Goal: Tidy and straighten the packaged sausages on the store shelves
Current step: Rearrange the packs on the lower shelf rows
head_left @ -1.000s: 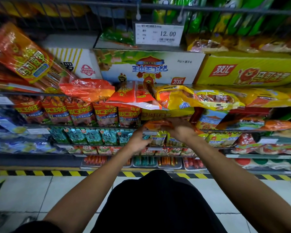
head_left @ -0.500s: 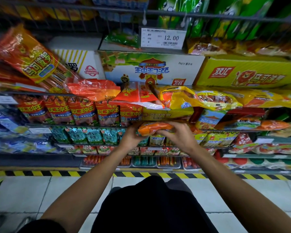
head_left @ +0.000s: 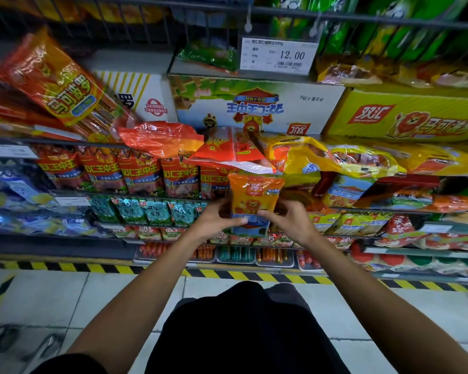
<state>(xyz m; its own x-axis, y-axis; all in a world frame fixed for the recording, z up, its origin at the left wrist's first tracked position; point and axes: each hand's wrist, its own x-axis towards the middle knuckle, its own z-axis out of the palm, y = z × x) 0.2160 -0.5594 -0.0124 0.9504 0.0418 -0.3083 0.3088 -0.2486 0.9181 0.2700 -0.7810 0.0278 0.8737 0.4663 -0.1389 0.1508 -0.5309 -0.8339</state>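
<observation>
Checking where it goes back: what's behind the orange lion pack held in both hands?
Behind the orange lion pack show red sausage packs left and yellow packs right; the shelf spot directly behind is covered.

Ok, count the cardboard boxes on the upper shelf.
3: a white striped box at left, a blue-and-white box in the middle, a yellow box at right. Others may be hidden behind the leaning packets at far left.

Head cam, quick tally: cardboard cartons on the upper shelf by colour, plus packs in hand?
White cardboard carton with yellow stripes: 1
White-and-blue printed cardboard carton: 1
Yellow cardboard carton: 1
Orange plastic sausage pack, gripped by left hand and right hand: 1
Total: 4
</observation>
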